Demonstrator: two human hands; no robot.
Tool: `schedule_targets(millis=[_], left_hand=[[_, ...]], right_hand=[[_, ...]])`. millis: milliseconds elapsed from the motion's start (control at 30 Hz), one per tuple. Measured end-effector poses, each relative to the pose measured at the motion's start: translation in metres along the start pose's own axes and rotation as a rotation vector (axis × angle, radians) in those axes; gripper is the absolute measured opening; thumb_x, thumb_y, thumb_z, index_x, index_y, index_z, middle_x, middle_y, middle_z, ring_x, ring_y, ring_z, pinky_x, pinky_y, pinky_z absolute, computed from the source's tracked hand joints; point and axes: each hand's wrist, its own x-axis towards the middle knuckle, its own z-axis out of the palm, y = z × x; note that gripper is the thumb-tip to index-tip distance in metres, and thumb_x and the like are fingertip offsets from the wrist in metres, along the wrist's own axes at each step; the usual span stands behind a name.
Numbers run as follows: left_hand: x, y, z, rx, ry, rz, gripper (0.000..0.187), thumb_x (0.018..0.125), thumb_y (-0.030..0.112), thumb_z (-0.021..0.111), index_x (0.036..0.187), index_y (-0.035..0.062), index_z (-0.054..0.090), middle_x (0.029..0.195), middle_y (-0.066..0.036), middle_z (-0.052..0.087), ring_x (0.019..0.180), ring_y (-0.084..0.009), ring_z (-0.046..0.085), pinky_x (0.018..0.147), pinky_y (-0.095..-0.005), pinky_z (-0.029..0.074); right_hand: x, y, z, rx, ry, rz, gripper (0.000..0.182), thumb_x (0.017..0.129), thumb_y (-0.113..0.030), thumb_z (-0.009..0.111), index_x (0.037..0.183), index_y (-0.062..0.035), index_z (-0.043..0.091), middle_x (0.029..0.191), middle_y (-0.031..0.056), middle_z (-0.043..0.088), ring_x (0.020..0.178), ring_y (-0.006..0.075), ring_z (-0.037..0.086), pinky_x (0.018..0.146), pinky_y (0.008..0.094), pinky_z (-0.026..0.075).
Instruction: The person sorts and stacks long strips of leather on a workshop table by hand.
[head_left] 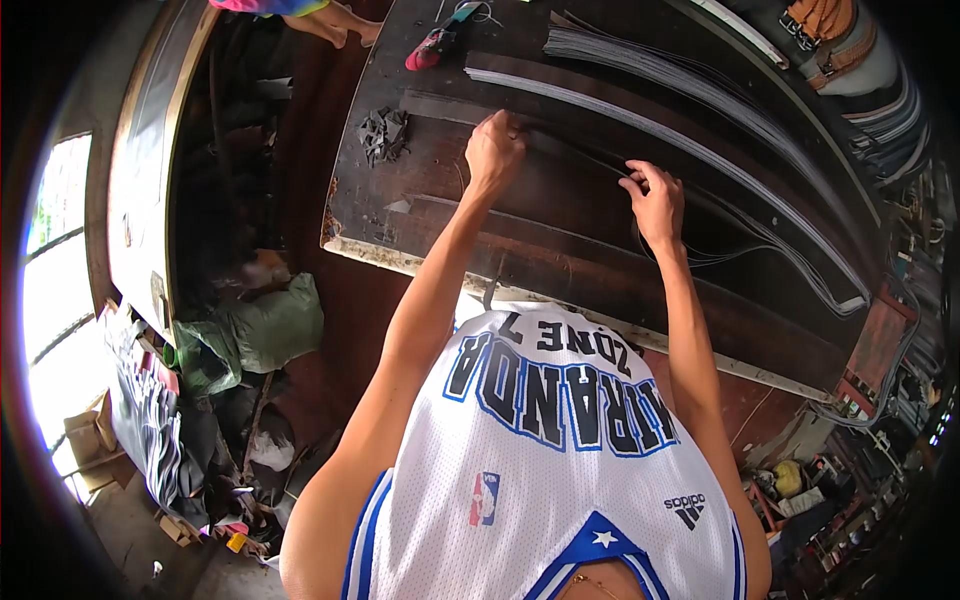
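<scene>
A thin dark strip (580, 150), leather-like, runs taut between my two hands above the dark worktable (560, 245). My left hand (495, 152) is closed in a fist-like pinch at the strip's left part. Further right, my right hand (657, 200) pinches the strip between thumb and fingers, the other fingers curled. Several thin loose strips (770, 240) curve away to the right of that hand. Just beyond both hands lies a long bundle of strips (640, 98) with pale edges. A second bundle (680, 65) lies farther back.
A pile of dark scraps (384, 135) sits at the table's left side. Near the back edge is a red and black tool-like item (432, 48). Rolled straps (822, 25) stand at the upper right. A person's bare feet (335, 25) show at the top. Green bags (270, 320) lie left.
</scene>
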Motion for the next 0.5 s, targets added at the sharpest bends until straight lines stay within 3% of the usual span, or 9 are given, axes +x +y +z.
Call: schedule_targets(millis=[67,133,333,500], left_hand=[[0.000,-0.003,0.001,0.016,-0.007,0.005,0.022,0.077,0.017,0.072,0.096,0.0048,0.070,0.090,-0.013,0.073,0.088,-0.0327,0.070,0.078,-0.0412,0.054],[-0.004,-0.004,-0.001,0.003,0.073,0.189,0.016,0.077,0.011,0.067,0.091,0.0039,0.065,0.086,-0.013,0.069,0.083,-0.0335,0.068,0.074,-0.0435,0.053],[-0.011,-0.017,-0.010,-0.257,-0.049,0.174,0.013,0.079,0.007,0.068,0.091,0.0032,0.064,0.086,-0.012,0.069,0.077,-0.0244,0.068,0.072,-0.0353,0.053],[-0.008,-0.018,-0.009,-0.217,0.015,0.158,0.017,0.080,0.007,0.069,0.097,0.0018,0.066,0.088,-0.012,0.070,0.078,-0.0253,0.068,0.073,-0.0348,0.053]], right_hand=[[0.000,0.000,0.001,0.001,0.012,-0.005,0.024,0.080,-0.014,0.078,0.103,-0.0129,0.070,0.084,0.0018,0.069,0.082,0.0233,0.065,0.080,0.0391,0.044],[0.000,0.001,0.001,-0.039,-0.006,-0.024,0.026,0.080,-0.014,0.078,0.104,-0.0127,0.070,0.088,0.0026,0.065,0.085,0.0236,0.064,0.080,0.0391,0.044],[-0.001,0.001,0.004,-0.027,0.049,-0.098,0.030,0.079,-0.012,0.080,0.107,-0.0118,0.069,0.100,0.0050,0.058,0.092,0.0252,0.061,0.083,0.0408,0.046],[0.001,-0.007,0.009,-0.045,0.080,-0.121,0.032,0.079,-0.011,0.079,0.109,-0.0123,0.068,0.101,0.0045,0.058,0.092,0.0258,0.060,0.085,0.0408,0.046]])
